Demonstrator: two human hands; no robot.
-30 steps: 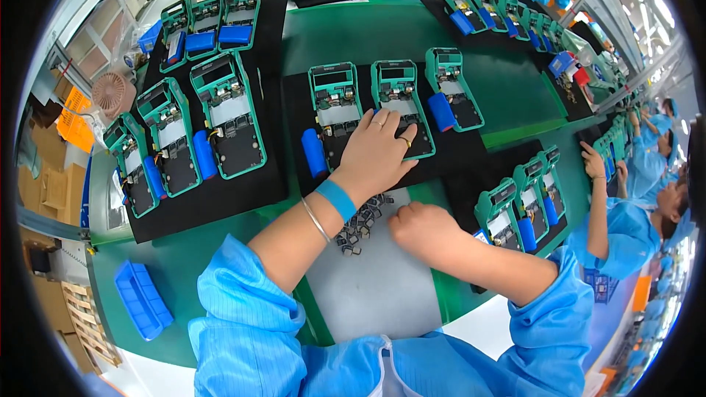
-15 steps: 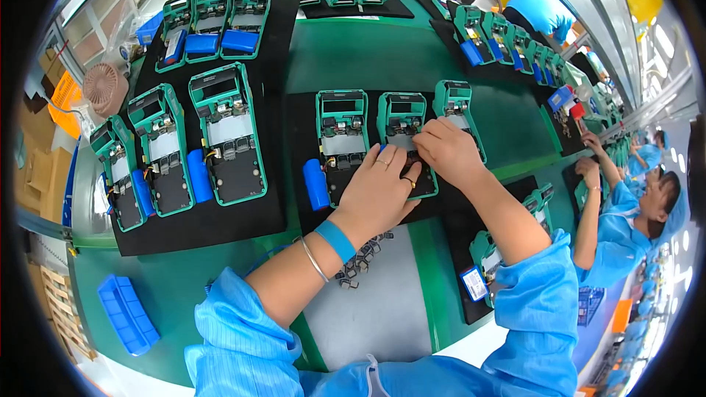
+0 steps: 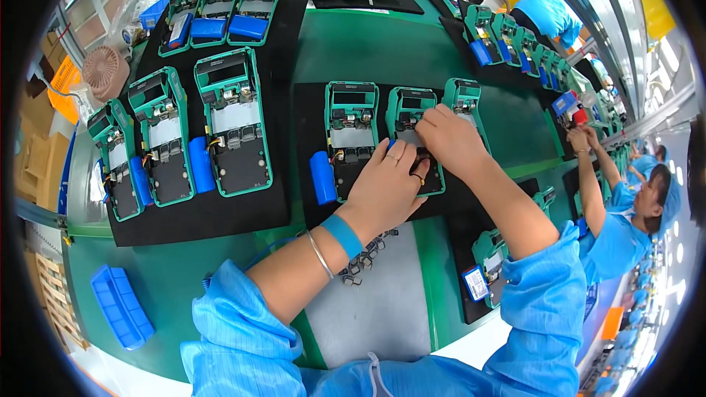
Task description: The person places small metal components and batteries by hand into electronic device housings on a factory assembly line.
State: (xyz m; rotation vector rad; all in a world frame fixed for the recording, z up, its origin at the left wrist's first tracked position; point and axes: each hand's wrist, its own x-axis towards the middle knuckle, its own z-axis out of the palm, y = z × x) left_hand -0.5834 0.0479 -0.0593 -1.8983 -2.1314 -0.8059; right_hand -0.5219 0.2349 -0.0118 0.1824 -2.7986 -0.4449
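A teal-framed device housing (image 3: 412, 99) lies on a black foam mat, with its inner parts exposed, and both my hands are over it. My left hand (image 3: 386, 184), with rings on its fingers, rests across its lower half, fingers bent and closed. My right hand (image 3: 452, 143) is closed with the fingertips pointing down into the middle of the housing. Whatever small part sits between the fingers is hidden. To the left lies a similar housing (image 3: 353, 140) with a blue battery pack (image 3: 322, 178) beside it. Another housing (image 3: 465, 95) lies just right of my right hand.
Three larger-looking open housings lie on a black mat (image 3: 184, 228) at left, more behind them. Small dark clips (image 3: 368, 256) are scattered on a grey mat (image 3: 382, 316) near me. A blue tray (image 3: 121, 309) stands at front left. Co-workers sit opposite and at right (image 3: 625, 228).
My hands stay at the same housing, the right fingers shifting slightly within it. The whole view has shifted a little. The co-worker at right has moved both hands together farther away.
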